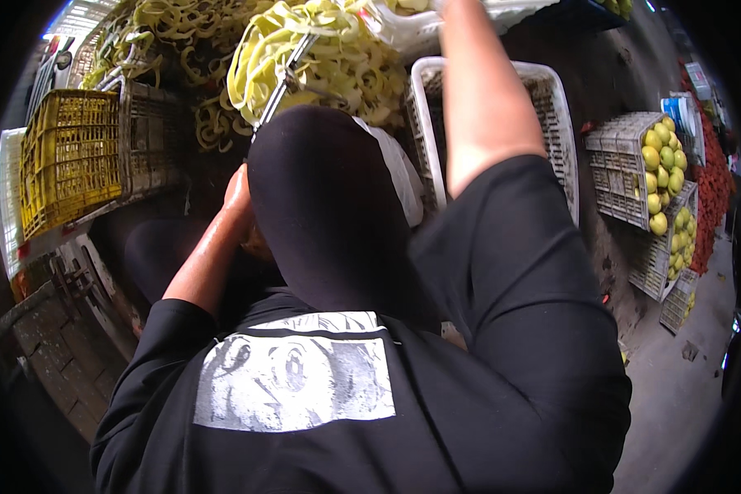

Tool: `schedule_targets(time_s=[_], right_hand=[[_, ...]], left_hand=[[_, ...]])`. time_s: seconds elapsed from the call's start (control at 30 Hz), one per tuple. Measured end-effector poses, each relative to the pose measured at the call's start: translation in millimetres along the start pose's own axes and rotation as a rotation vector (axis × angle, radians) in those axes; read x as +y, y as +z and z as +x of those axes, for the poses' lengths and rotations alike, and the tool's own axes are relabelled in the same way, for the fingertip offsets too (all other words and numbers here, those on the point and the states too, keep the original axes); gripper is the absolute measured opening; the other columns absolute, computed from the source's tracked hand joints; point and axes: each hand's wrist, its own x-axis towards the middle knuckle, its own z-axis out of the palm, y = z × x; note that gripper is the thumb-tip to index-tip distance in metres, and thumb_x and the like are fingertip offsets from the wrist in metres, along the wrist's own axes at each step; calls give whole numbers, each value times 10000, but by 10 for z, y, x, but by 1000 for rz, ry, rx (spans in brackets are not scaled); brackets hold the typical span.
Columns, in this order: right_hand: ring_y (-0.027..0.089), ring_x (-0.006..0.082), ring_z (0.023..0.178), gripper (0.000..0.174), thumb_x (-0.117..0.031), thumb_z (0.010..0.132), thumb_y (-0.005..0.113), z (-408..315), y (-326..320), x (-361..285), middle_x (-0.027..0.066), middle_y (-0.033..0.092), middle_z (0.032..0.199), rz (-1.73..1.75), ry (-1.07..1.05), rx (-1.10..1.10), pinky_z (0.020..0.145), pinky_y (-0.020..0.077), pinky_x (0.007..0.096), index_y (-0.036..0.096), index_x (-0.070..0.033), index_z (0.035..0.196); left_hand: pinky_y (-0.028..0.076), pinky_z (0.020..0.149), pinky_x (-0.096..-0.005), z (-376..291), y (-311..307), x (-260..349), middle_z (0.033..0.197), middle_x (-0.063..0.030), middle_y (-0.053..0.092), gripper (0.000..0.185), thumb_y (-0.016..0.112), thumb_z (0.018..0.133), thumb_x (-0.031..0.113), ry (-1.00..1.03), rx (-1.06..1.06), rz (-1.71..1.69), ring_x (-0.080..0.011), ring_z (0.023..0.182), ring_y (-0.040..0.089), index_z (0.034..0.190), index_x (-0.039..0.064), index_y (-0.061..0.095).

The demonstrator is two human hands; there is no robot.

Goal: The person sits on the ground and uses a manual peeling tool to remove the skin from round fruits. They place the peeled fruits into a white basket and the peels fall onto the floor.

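My left hand (239, 194) is low beside my black-clad knee, its fingers mostly hidden behind the leg; what it grips cannot be told. Just above it a metal tool or rod (278, 92) slants up over a heap of pale yellow-green fruit peels (370, 86). My right arm reaches up over a white plastic crate (570, 148), and the hand lies past the top edge of the view, by a white plastic-lined container (407, 28) with pale pieces in it. A white plastic bag or sheet (401, 173) hangs beside my knee.
A yellow plastic crate (71, 154) stands at the left against a greyish crate (151, 136). More peels (179, 25) cover the upper left. At the right are crates of yellow-green round fruit (664, 157), with a reddish heap (713, 204) beyond. Wooden boards (65, 358) lie lower left.
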Motion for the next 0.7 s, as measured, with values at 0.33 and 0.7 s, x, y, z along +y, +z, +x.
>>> schedule_targets(time_s=[0.33,0.7], right_hand=[[612,240,514,524,-407,868,756,-1605,-1646,2488,166,690,817,-197,958,737,488,511,384,662,43,1118],[455,158,465,460,-530,852,728,-1360,-1325,2549,33,531,716,305,893,716,409,343,269,607,-136,1057]], left_hand=[[540,745,-415,125,-68,59,817,-203,721,320,748,800,308,-169,-162,27,-354,819,724,919,12,720],[549,682,-395,110,-92,188,760,-150,719,121,657,812,117,-235,-115,-61,-298,703,709,891,64,731]])
